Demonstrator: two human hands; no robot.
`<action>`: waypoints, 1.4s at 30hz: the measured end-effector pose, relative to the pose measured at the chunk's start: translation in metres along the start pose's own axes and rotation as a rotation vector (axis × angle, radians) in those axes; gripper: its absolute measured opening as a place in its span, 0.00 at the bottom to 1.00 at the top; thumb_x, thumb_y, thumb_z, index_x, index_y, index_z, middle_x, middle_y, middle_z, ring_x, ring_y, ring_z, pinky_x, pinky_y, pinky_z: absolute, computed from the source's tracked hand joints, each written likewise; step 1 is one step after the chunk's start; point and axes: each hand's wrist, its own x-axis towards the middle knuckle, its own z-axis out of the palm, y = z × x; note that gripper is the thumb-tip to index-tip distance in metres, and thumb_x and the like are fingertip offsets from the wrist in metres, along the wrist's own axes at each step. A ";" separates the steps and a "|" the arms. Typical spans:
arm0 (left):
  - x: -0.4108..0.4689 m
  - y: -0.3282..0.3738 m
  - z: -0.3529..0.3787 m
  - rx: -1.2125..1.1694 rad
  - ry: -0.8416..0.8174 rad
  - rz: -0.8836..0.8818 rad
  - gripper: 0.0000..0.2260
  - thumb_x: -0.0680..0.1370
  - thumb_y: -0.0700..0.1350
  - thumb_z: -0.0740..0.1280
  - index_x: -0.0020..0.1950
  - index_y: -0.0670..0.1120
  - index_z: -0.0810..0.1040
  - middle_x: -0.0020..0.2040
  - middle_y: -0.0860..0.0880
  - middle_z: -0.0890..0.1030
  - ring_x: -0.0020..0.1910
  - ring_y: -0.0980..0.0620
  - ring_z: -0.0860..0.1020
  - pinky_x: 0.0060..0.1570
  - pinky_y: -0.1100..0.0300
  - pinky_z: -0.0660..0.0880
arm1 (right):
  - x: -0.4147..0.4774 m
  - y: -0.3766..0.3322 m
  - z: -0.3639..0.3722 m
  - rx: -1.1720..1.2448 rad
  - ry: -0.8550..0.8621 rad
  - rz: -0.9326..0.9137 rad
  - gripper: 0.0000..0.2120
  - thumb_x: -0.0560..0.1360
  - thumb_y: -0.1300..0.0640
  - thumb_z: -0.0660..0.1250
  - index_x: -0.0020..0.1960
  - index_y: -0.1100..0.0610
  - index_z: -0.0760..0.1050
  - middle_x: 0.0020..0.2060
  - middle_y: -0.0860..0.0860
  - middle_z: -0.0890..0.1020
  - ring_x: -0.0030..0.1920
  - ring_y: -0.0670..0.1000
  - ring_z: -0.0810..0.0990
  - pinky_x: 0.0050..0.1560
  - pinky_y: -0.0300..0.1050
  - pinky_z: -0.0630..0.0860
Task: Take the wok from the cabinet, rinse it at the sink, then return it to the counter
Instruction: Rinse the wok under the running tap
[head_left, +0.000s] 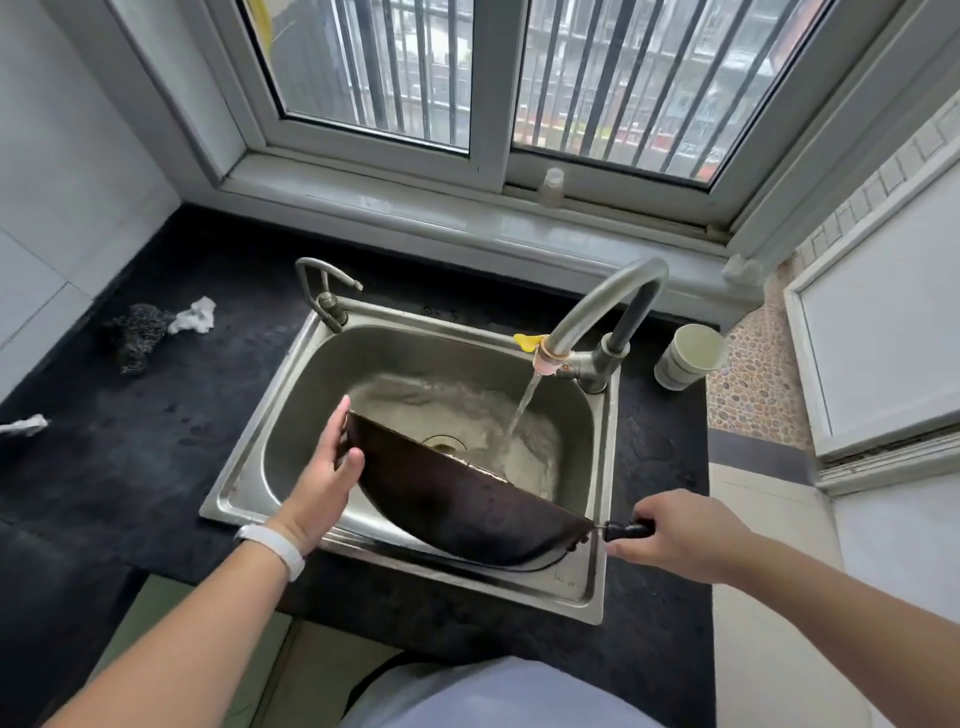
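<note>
Head view: the dark, round metal wok (457, 512) is held tilted on edge above the stainless-steel sink (244, 493), with its blackened underside facing the camera and its lower rim near the sink's front edge. The left hand (324, 480) holds the wok's far rim, thumb pressed on the outer side and fingers behind the rim. The right hand (680, 535) is closed around the black wok handle (626, 531). The curved grey metal faucet (608, 301) delivers a water stream (522, 410) into the basin just behind the wok. On the black surface (156, 415) to the left lie a steel scouring pad (136, 332) and crumpled white paper (195, 314). Stacked pale cups (688, 356) stand right of the faucet.
</note>
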 end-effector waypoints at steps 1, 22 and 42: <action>0.005 0.003 -0.002 -0.029 0.005 0.004 0.52 0.61 0.81 0.65 0.78 0.58 0.56 0.75 0.66 0.61 0.70 0.77 0.61 0.67 0.76 0.60 | 0.002 -0.001 -0.002 0.012 0.000 -0.007 0.28 0.66 0.24 0.62 0.37 0.49 0.77 0.31 0.47 0.80 0.34 0.46 0.79 0.33 0.44 0.72; 0.070 -0.001 -0.008 -0.206 -0.135 -0.125 0.53 0.60 0.75 0.74 0.76 0.46 0.69 0.67 0.46 0.80 0.68 0.49 0.77 0.68 0.45 0.72 | 0.018 0.004 -0.023 0.409 -0.337 -0.029 0.22 0.70 0.36 0.70 0.33 0.54 0.74 0.26 0.49 0.70 0.27 0.48 0.69 0.31 0.43 0.65; 0.085 -0.058 -0.035 -0.282 -0.074 -0.326 0.40 0.73 0.69 0.70 0.73 0.42 0.70 0.67 0.41 0.80 0.69 0.42 0.76 0.70 0.37 0.70 | 0.053 -0.015 -0.029 0.019 -0.030 -0.073 0.34 0.68 0.21 0.56 0.40 0.52 0.78 0.31 0.50 0.79 0.34 0.50 0.80 0.33 0.45 0.70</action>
